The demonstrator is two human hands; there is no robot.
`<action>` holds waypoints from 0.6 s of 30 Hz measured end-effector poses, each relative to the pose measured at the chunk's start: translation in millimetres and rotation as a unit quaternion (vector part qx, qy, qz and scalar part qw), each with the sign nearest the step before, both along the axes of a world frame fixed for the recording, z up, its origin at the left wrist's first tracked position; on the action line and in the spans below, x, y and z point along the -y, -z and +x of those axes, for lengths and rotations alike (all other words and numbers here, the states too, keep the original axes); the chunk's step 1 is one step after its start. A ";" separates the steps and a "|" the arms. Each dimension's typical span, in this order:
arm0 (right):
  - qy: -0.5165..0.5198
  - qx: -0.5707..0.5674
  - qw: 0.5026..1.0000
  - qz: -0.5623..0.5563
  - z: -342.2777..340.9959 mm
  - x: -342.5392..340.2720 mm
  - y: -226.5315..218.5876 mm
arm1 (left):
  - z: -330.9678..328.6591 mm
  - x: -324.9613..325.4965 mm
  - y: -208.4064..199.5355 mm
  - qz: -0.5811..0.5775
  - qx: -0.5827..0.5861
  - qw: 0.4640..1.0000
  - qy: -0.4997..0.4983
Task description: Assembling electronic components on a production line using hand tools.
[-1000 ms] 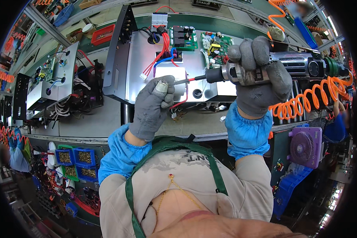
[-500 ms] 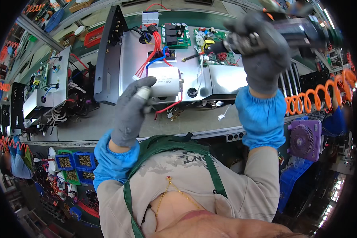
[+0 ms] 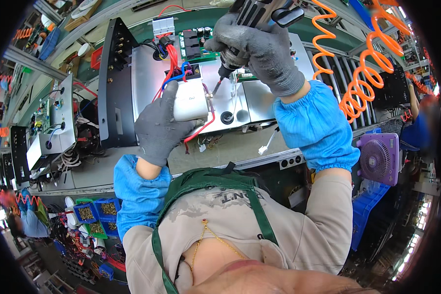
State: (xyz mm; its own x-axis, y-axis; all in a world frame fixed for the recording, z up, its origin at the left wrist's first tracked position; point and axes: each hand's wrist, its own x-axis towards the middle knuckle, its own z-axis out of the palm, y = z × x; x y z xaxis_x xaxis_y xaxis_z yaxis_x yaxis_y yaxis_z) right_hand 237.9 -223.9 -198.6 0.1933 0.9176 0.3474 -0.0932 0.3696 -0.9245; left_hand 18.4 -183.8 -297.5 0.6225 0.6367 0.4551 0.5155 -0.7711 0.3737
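A long workbench (image 3: 245,152) crosses a crowded workshop, with coiled orange hoses (image 3: 372,81) to the right and a purple fan (image 3: 378,159) near right. On the bench lies an open metal case (image 3: 143,90), its dark upright panel (image 3: 116,93) at the left. The white cylinder (image 3: 190,103) sits at the near edge of this case, between the two hands; its long axis seems to run roughly left to right. The left hand (image 3: 165,125) is the nearer one, touching the cylinder's left and near sides. The right hand (image 3: 272,54), well apart on the far right, is clamped around a power screwdriver (image 3: 235,59), whose bit (image 3: 218,87) slants toward the near left and points just beside the cylinder's right end.

Whether the bit touches anything there is too small to tell. I cannot tell whether the left fingers close around the cylinder or only lean on it. The right hand covers most of a circuit board behind it, and the screwdriver's far end is cut off.
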 end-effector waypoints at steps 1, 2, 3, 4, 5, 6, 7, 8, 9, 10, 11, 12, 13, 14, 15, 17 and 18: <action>0.004 0.027 1.000 -0.016 0.7 0.3 -0.9 | 2.4 -1.9 0.7 0.000 0.029 1.000 0.004; 0.008 0.054 0.998 -0.032 2.0 0.5 -0.9 | 4.4 -3.8 0.0 -0.023 0.025 0.999 0.001; 0.011 0.052 0.998 -0.034 2.2 0.4 0.5 | 4.6 -5.2 0.9 -0.025 0.024 0.999 0.005; 0.015 0.033 0.998 -0.042 1.4 -0.2 2.0 | 3.9 -6.4 1.7 -0.031 0.011 0.999 0.003; 0.018 0.014 0.999 -0.049 0.1 -1.4 3.4 | 3.8 -6.9 2.1 -0.037 -0.002 0.999 0.002; 0.022 0.017 1.000 -0.012 -2.3 -4.1 6.0 | 4.5 -6.5 0.8 -0.038 -0.004 0.999 0.005; 0.025 0.015 0.999 -0.013 -1.8 -5.2 6.9 | 5.5 -5.9 -2.3 -0.043 -0.006 0.999 -0.001; -0.004 0.011 1.000 -0.023 -1.7 -6.0 8.4 | 5.6 -4.9 -4.1 -0.049 -0.009 0.999 -0.007; -0.032 0.007 0.999 -0.032 -2.0 -7.0 10.0 | 6.0 -4.4 -4.6 -0.050 -0.010 0.999 -0.006; -0.031 0.011 0.999 -0.034 -3.7 -8.7 12.9 | 6.6 -4.2 -4.8 -0.047 -0.007 0.999 -0.008; -0.030 0.010 0.999 -0.035 -4.7 -9.5 13.8 | 7.2 -3.8 -5.6 -0.043 -0.004 0.999 -0.010; -0.042 0.021 0.998 -0.039 -5.8 -10.1 14.5 | 7.5 -3.0 -6.7 -0.045 -0.005 0.999 -0.010; -0.053 0.032 0.997 -0.043 -7.2 -11.2 15.1 | 7.6 -1.9 -8.0 -0.054 0.003 0.998 -0.012; -0.053 0.032 0.997 -0.044 -8.9 -12.9 15.4 | 8.7 -1.2 -9.5 -0.063 0.012 0.998 -0.013; -0.059 0.048 0.997 -0.032 -11.3 -15.5 15.6 | 10.4 -1.4 -10.7 -0.064 0.012 0.998 -0.013; -0.072 0.080 0.994 -0.007 -13.8 -20.4 15.8 | 13.5 -2.4 -12.5 -0.070 -0.001 0.997 -0.019; -0.067 0.157 0.985 0.001 -9.7 -22.3 12.5 | 13.4 -1.9 -13.0 -0.070 -0.001 0.997 -0.019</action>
